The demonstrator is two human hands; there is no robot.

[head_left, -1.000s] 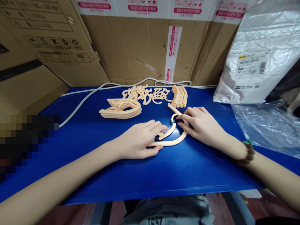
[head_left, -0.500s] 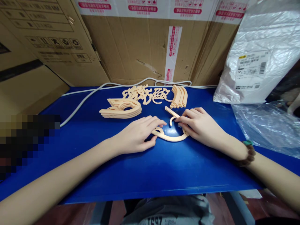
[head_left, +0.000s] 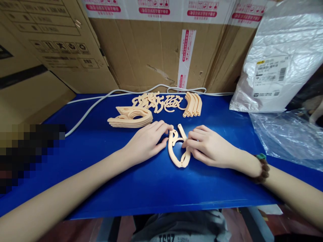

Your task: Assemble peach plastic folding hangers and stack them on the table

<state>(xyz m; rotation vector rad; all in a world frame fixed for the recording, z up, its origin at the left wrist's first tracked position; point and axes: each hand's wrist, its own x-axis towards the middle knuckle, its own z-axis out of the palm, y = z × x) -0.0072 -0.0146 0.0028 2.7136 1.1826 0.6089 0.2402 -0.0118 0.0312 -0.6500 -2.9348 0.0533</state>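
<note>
your left hand (head_left: 146, 143) and right hand (head_left: 209, 148) both pinch the folded peach plastic hanger (head_left: 178, 149) on the blue table (head_left: 151, 188).

Packing workshop: stacked cartons (head_left: 156, 50), plastic parts (head_left: 156, 101)

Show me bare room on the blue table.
Widest: the near strip of the blue table, between the forearms and the front edge. Also left, between the white cable, the stacked pieces and the left hand. A smaller patch lies between the right hand and the clear plastic. Crowded: the back middle with loose hooks, and the peach piece between the hands.
</note>
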